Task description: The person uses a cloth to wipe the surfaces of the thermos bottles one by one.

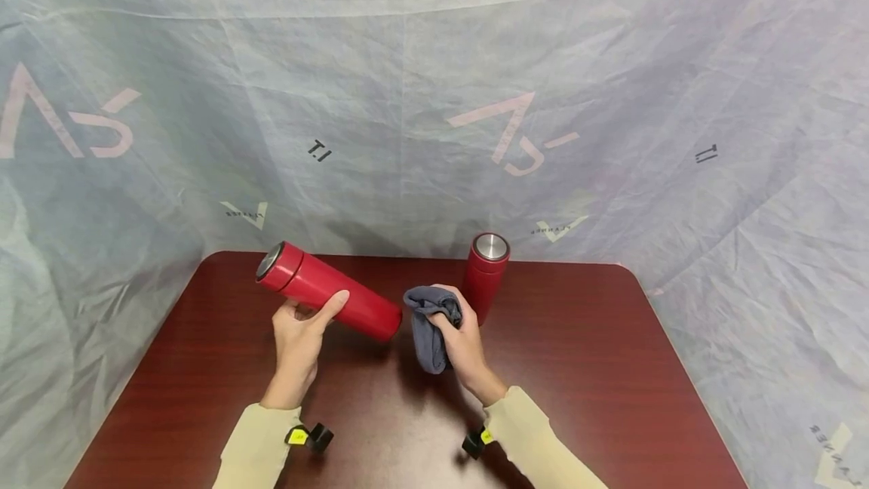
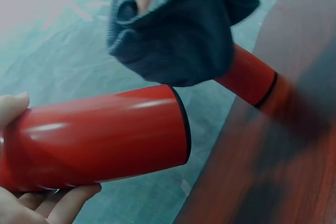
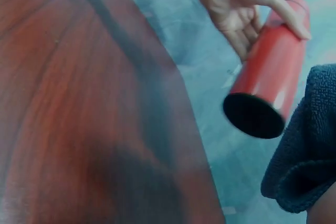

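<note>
My left hand (image 1: 299, 338) grips a red thermos flask (image 1: 339, 293) around its body, thumb on the near side. The flask is tilted, its silver-topped lid up to the left and its dark base (image 3: 253, 116) down to the right. In my right hand (image 1: 465, 342) is a bunched grey-blue cloth (image 1: 428, 330), held just right of the flask's base. The left wrist view shows the cloth (image 2: 173, 30) above the base end, with a gap between them. A second red thermos flask (image 1: 486, 274) stands upright on the table behind the right hand, which partly hides it.
The dark red wooden table (image 1: 577, 383) has rounded far corners. Grey fabric sheeting (image 1: 400, 96) with printed letters and logos hangs behind it and along both sides. Each wrist wears a small black camera (image 1: 320, 438) with a yellow tag.
</note>
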### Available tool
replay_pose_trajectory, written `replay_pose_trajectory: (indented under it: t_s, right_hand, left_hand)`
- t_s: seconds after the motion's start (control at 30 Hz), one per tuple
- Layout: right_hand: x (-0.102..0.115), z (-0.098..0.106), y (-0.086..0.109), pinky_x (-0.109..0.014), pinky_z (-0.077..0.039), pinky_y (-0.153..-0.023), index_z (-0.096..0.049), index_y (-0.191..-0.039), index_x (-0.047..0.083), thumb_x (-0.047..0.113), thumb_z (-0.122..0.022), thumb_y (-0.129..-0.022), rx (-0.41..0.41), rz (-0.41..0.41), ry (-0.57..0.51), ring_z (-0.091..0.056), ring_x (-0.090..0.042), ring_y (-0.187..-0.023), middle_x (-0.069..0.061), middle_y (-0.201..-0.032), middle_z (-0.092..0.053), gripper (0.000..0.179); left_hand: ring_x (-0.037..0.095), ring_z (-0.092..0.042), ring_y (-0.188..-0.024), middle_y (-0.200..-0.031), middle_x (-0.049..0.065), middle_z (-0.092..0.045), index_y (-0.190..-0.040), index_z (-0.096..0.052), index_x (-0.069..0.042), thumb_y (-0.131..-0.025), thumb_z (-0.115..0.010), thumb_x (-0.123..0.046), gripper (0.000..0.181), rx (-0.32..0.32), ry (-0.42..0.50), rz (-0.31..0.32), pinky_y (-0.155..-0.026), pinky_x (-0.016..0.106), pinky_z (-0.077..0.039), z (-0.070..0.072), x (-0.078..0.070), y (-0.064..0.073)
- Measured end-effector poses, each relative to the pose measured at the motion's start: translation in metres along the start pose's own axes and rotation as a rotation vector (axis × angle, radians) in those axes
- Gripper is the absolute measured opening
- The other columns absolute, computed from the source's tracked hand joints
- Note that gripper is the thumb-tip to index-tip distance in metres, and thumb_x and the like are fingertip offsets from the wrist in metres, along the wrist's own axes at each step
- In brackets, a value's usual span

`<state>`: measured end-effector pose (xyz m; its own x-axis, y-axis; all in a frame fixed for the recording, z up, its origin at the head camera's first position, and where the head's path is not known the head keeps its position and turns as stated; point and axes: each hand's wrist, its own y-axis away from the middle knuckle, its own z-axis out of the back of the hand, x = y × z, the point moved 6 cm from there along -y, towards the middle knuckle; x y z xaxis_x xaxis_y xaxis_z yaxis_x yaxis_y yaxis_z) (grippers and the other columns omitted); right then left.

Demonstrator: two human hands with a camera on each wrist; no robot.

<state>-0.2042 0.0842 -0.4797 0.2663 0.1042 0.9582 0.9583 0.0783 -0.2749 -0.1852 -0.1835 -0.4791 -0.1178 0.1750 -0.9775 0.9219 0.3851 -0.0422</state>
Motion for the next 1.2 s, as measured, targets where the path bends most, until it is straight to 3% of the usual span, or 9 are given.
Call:
replay_pose_trajectory:
  t_s: [0.2, 0.4, 0.6, 0.97, 1.2]
  right_hand:
    - [-0.003, -0.002, 0.011, -0.027, -0.053, -0.097, -0.065, -0.135, 0.006, -0.007, -0.062, -0.098, -0.023, 0.058, 0.011, -0.067, -0.018, -0.109, -0.012, -0.128, -0.069, 0.039]
    - [-0.003, -0.011, 0.022, -0.028, -0.052, -0.102, -0.061, -0.139, 0.007, -0.004, -0.063, -0.101, 0.011, 0.103, 0.017, -0.065, -0.019, -0.121, -0.015, -0.141, -0.065, 0.04]
    - [0.004, -0.024, 0.031, -0.034, -0.047, -0.113, -0.059, -0.139, 0.007, -0.005, -0.068, -0.1, 0.049, 0.238, 0.033, -0.056, -0.029, -0.138, -0.014, -0.147, -0.058, 0.042]
    - [0.014, -0.042, 0.038, -0.037, -0.042, -0.117, -0.06, -0.132, 0.005, -0.009, -0.079, -0.088, 0.043, 0.476, 0.119, -0.052, -0.036, -0.137, -0.02, -0.147, -0.052, 0.049]
    - [0.027, -0.05, 0.034, -0.04, -0.041, -0.118, -0.057, -0.131, 0.003, -0.009, -0.078, -0.089, 0.06, 0.554, 0.141, -0.049, -0.038, -0.138, -0.023, -0.146, -0.048, 0.048]
  left_hand:
    - [0.011, -0.075, -0.092, -0.105, -0.001, -0.074, -0.123, -0.066, -0.008, -0.093, -0.083, -0.003, 0.036, -0.021, 0.107, 0.02, -0.082, 0.027, -0.063, 0.002, -0.007, 0.001]
    - [0.013, -0.075, -0.094, -0.109, 0.001, -0.073, -0.124, -0.063, -0.006, -0.095, -0.08, -0.003, 0.033, -0.024, 0.196, 0.053, -0.085, 0.028, -0.063, 0.003, -0.011, 0.003]
    - [0.013, -0.075, -0.09, -0.11, 0.002, -0.073, -0.124, -0.062, -0.006, -0.098, -0.076, -0.004, 0.029, -0.03, 0.289, 0.07, -0.082, 0.028, -0.064, 0.005, -0.016, 0.005]
    - [0.014, -0.075, -0.093, -0.119, 0.002, -0.069, -0.132, -0.053, -0.007, -0.105, -0.067, -0.013, 0.03, 0.032, 0.378, 0.124, -0.083, 0.028, -0.064, 0.007, -0.015, 0.012]
    - [0.015, -0.078, -0.093, -0.121, 0.002, -0.068, -0.138, -0.05, -0.01, -0.109, -0.062, -0.017, 0.032, 0.072, 0.429, 0.139, -0.088, 0.033, -0.063, 0.003, -0.008, 0.012]
